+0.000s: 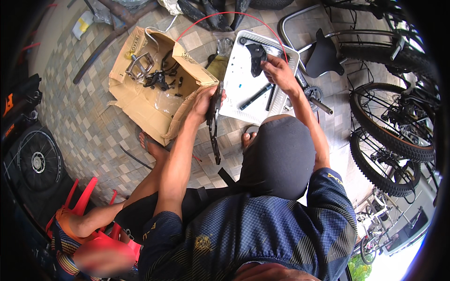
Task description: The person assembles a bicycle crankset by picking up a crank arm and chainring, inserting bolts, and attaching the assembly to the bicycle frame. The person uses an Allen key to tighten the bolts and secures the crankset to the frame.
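Note:
My left hand (pixel 204 104) is closed around a thin, dark, toothed-looking metal part (pixel 215 124), seen nearly edge-on and hanging beside the open cardboard box (pixel 187 74). Its exact kind cannot be made out. Over the white plastic basket (pixel 230 93), my right hand (pixel 280 74) pinches a black, curved bicycle part (pixel 256 59). A red cable (pixel 229 13) arches from the box side to near my right hand; whether it joins the black part is unclear. In the box lie a metal pedal (pixel 139 66), black bicycle fittings (pixel 158 80) and a clear plastic bag.
Black rod-like pieces (pixel 255 97) lie in the basket. A black saddle (pixel 323 55) and a crankset (pixel 313 93) are to its right. Several bicycles (pixel 391 124) stand at the right. Another person sits by a red chair (pixel 84 196) at lower left, near a wheel (pixel 38 161).

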Demonstrator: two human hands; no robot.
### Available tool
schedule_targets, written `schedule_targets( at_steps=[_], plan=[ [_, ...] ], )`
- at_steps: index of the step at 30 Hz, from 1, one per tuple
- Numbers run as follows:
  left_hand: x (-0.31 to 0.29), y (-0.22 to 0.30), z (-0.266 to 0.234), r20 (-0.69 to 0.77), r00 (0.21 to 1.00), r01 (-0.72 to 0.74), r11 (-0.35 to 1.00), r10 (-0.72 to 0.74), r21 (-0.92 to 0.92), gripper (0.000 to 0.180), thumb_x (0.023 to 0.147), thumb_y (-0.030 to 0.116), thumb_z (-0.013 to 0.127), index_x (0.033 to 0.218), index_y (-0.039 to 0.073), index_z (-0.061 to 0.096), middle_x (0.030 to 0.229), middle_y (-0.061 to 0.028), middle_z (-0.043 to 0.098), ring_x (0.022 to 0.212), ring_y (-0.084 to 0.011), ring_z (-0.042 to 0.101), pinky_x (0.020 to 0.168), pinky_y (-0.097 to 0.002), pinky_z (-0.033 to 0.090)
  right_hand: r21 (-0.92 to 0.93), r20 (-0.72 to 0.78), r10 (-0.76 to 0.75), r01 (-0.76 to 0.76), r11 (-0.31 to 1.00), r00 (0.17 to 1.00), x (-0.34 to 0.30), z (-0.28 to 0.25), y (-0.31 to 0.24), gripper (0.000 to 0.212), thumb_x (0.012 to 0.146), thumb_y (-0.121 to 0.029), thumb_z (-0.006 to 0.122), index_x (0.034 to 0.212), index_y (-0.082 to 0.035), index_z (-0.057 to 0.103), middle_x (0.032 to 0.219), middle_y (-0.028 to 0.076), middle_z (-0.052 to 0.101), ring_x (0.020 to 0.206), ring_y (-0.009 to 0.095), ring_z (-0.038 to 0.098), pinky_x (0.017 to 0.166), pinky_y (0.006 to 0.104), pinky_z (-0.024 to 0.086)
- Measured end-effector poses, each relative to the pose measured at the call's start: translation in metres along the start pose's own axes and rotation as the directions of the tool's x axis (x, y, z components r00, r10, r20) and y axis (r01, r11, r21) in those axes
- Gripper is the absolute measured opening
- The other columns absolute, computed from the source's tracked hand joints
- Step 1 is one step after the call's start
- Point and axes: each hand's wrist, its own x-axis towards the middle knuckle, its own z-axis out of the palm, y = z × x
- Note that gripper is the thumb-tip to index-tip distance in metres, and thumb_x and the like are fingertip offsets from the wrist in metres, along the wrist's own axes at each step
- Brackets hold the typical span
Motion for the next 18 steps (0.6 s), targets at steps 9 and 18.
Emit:
schedule_targets(
  at_steps=[9,18],
  plan=[
    [0.001,-0.003,0.015,-0.127,0.992,0.022,0.960,0.014,0.281,0.037,0.100,0.032,0.053,0.106,-0.001,0.070,0.087,-0.0019,0.068,0.070,-0.0072,0.060,0.061,-0.0224,0.049,-0.766,0.191,-0.005,0.152,0.625,0.982,-0.034,0.063,0.034,0.041,0.085,-0.028,0.062,0.114,0.001,0.058,0.077,0.025,0.066,0.079,0.042,0.067,0.076,0.0498,0.050],
    [0.001,-0.023,0.019,-0.070,0.997,0.075,0.811,-0.042,0.581,0.043,0.096,0.043,0.066,0.097,0.001,0.072,0.078,0.0012,0.067,0.066,-0.0046,0.058,0.059,-0.0206,0.046,-0.812,0.079,0.019,0.053,0.581,0.997,-0.047,0.078,0.050,0.049,0.074,-0.020,0.067,0.115,0.002,0.053,0.079,0.029,0.066,0.085,0.046,0.066,0.076,0.0529,0.049]
  ],
)
